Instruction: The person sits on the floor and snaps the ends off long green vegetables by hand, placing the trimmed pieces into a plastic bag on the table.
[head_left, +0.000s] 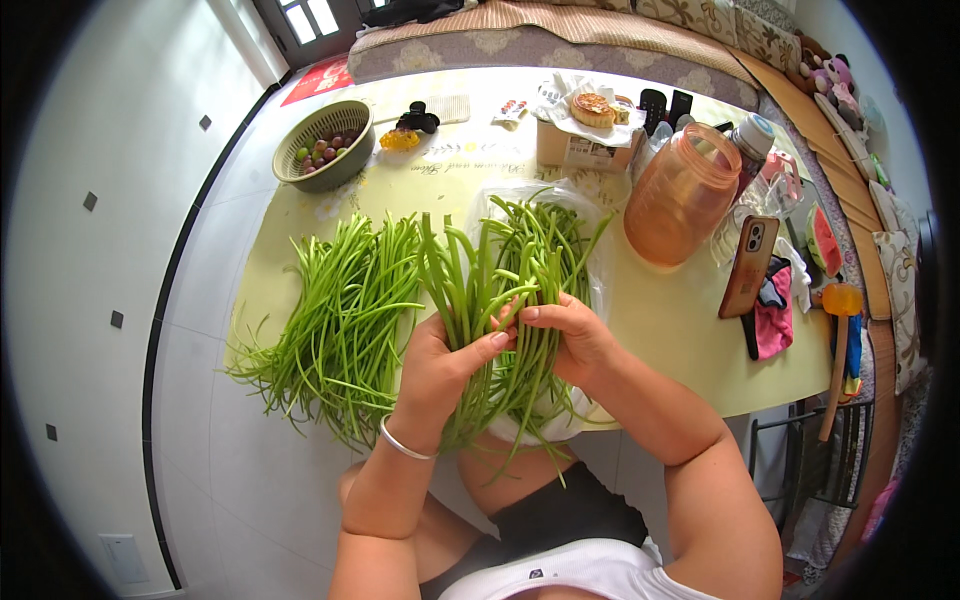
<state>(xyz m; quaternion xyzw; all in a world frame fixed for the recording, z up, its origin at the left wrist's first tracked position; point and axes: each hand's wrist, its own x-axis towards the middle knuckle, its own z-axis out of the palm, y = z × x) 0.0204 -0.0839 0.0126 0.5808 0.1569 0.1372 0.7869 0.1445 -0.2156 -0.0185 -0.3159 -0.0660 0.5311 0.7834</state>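
My left hand (436, 370) grips a thick bunch of long green vegetable stalks (470, 290) upright in front of me, a silver bangle on its wrist. Touching the same bunch from the right, my right hand (570, 335) pinches one stalk near its tip. Under the bunch lies a clear plastic bag (590, 260) with more green stalks inside. A separate pile of sorted green stalks (345, 315) is spread on the pale yellow table (660, 340) to the left of my hands.
A green colander of small fruit (324, 145) stands at the table's far left. An orange plastic jug (683, 195), a phone (750, 266), a cardboard box with a pastry (585, 125) and a pink cloth (772, 315) crowd the right side. A sofa (560, 35) runs behind.
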